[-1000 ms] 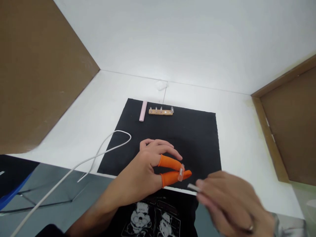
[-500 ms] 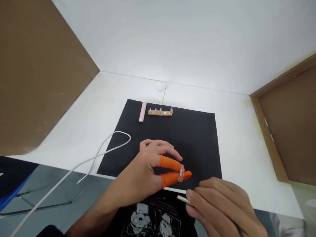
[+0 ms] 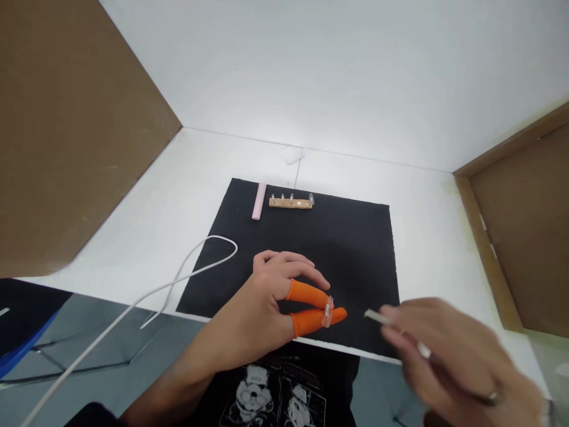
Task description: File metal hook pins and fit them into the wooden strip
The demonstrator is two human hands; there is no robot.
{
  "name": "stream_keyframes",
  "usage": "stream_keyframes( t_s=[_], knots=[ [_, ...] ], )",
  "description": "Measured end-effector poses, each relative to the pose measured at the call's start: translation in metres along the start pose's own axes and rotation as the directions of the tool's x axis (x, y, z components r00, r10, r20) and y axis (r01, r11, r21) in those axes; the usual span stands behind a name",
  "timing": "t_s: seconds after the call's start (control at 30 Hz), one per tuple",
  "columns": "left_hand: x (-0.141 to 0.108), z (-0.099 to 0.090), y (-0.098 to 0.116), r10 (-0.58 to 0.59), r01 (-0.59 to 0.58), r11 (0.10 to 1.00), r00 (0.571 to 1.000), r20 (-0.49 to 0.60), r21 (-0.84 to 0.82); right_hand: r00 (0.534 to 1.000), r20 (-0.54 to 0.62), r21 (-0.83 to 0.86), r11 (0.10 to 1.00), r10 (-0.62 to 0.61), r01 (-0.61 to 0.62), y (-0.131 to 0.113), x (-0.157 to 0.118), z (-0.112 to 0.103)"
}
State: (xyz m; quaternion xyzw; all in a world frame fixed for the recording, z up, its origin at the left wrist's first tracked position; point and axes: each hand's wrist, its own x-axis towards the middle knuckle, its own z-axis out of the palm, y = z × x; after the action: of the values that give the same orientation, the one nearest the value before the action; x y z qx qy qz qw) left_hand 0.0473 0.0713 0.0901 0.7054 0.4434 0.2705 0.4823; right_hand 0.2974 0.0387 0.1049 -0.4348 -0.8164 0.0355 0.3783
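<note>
My left hand (image 3: 267, 296) hovers over the near edge of the black mat (image 3: 355, 249), with orange finger cots (image 3: 309, 293) on its thumb and index finger. Pinched between those two fingertips is a small, clear, curved piece that looks like a false nail tip (image 3: 328, 312). Off to the right, my right hand (image 3: 453, 350) is closed around a thin pale stick (image 3: 377, 317), its end pointing left toward the nail tip without touching it. Motion blurs the right hand, and a ring shows on one finger.
Toward the back of the mat lies a wooden strip (image 3: 291, 203) with several clear pieces standing on it, beside a pink bar (image 3: 259, 201). A white cable (image 3: 178, 279) loops over the mat's left edge. Brown panels (image 3: 80, 142) flank the white table (image 3: 427, 237).
My right hand has moved right and slightly away from me with the pale stick, farther from the left hand. The left hand keeps its pinch on the nail tip.
</note>
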Motion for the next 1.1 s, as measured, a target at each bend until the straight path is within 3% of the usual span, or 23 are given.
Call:
stream_keyframes(
  t_s=[0.1,0.23,0.3,0.5,0.57,0.73,0.87,0.97,1.0,1.1],
  knots=[
    [-0.001,0.0,0.0,-0.002,0.002,1.0,1.0,-0.002,-0.003,0.991,-0.126,0.012,0.999,0.054,-0.053,0.014,0.0,0.0],
    [-0.001,0.001,-0.002,0.016,-0.016,1.0,1.0,-0.012,-0.008,0.992,0.095,0.053,0.995,-0.084,0.079,-0.006,0.001,0.006],
    [0.0,0.001,-0.002,0.022,-0.022,1.0,1.0,-0.011,-0.005,0.981,0.127,0.074,0.988,-0.144,0.135,-0.015,0.002,0.008],
    [-0.001,0.0,-0.001,-0.007,0.007,1.0,1.0,0.004,0.0,0.998,-0.053,0.011,1.0,0.016,-0.016,0.012,0.004,0.004],
    [-0.001,0.0,-0.001,-0.007,0.007,1.0,1.0,0.0,0.0,0.996,-0.077,-0.007,0.999,0.046,-0.046,0.011,-0.002,0.007],
    [-0.001,0.001,0.0,0.01,-0.01,1.0,1.0,-0.006,0.01,0.998,-0.052,0.042,0.999,-0.033,0.035,-0.02,-0.017,0.021],
    [-0.001,0.001,0.0,0.01,-0.01,1.0,1.0,-0.01,-0.005,0.999,-0.033,0.061,0.998,0.009,-0.006,0.001,-0.013,0.012],
    [-0.002,0.001,0.001,0.016,-0.016,1.0,1.0,0.0,-0.015,0.989,-0.147,0.06,0.998,0.026,-0.017,0.013,-0.005,0.004],
    [-0.002,0.001,0.001,0.018,-0.018,1.0,1.0,0.0,-0.014,0.994,-0.112,0.058,0.998,0.015,-0.009,0.009,-0.004,0.004],
    [-0.002,0.0,0.001,0.024,-0.024,1.0,1.0,-0.013,0.0,0.989,0.138,0.092,0.995,-0.049,0.037,-0.021,0.0,0.01]
  ],
)
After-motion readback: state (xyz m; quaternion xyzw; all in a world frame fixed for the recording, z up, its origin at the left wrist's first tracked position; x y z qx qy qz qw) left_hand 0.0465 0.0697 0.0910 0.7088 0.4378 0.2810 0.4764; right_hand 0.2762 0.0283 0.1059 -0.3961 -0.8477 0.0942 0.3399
